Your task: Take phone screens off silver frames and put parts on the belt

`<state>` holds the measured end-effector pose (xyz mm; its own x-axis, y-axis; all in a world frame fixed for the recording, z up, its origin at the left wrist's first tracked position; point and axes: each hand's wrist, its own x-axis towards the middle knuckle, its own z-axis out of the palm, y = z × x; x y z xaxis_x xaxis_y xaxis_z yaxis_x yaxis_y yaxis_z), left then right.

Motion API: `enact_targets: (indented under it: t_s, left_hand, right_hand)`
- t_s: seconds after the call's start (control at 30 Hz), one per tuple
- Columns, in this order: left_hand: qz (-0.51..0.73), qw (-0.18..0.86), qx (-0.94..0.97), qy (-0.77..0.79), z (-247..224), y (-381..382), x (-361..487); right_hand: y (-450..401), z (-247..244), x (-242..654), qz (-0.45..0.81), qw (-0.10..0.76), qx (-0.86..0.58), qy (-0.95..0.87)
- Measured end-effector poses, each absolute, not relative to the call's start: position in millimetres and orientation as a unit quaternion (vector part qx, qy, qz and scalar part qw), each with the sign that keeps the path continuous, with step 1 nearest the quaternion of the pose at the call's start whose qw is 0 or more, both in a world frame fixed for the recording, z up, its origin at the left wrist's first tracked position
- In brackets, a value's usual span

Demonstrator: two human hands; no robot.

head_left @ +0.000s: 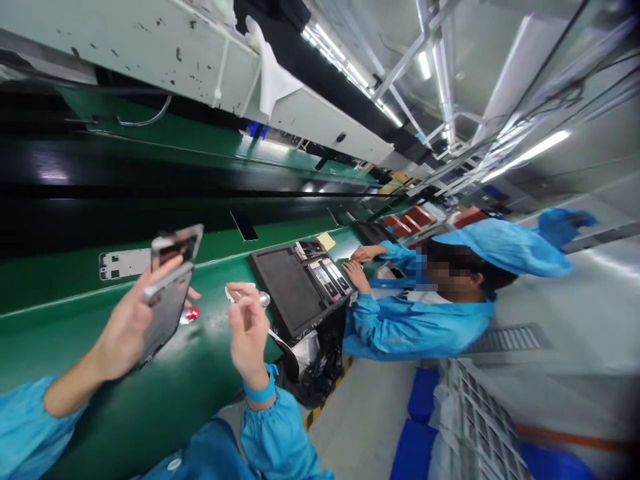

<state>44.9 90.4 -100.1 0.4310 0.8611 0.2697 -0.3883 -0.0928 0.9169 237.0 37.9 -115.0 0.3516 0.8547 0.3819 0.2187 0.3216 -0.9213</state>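
Observation:
My left hand [125, 320] grips a phone-shaped panel with a silver rim [167, 310], tilted up on edge. A second thin phone-like piece [177, 245] stands behind it, between my fingers. Over the green bench my right hand [250, 333] is raised, fingers curled in towards the thumb. A bit of white [230, 292] shows at its fingertips; what they hold, if anything, I cannot make out. Close beside this hand sits a small round silvery object [265, 299]. A red sticker-like piece [191, 315] is on the bench near the panel.
A flat pale phone plate [123, 264] and a dark phone-shaped piece [244, 225] lie beyond my hands. To the right, a black tray [290, 287] holds several phones. Below it hangs a black bag [320, 373]. A co-worker in blue [420, 327] works alongside.

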Motion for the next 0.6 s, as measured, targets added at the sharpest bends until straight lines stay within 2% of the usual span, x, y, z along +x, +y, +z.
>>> enact_targets:
  t_s: [0.07, 0.17, 0.3, 0.43, 0.6]
  left_hand:
    - [0.51, 0.705, 0.46, 0.178, -84.9, 97.1, 36.6]
    - [0.509, 0.749, 0.397, 0.15, -63.4, 103.3, 26.8]
    - [0.5, 0.772, 0.354, 0.166, -50.1, 102.5, 22.9]
    - [0.457, 0.828, 0.294, 0.136, -51.2, 95.6, 26.8]
    - [0.425, 0.855, 0.278, 0.106, -51.2, 85.9, 29.4]
  right_hand:
    - [41.4, -149.9, 242.5, 0.249, 0.527, -0.594, -0.554]
    - [44.5, -194.6, 242.1, 0.271, 0.458, -0.63, -0.565]
    - [47.0, -217.3, 234.5, 0.28, 0.412, -0.643, -0.582]
    - [53.8, -226.2, 228.8, 0.232, 0.375, -0.67, -0.597]
    - [58.1, -235.2, 231.2, 0.2, 0.393, -0.669, -0.598]
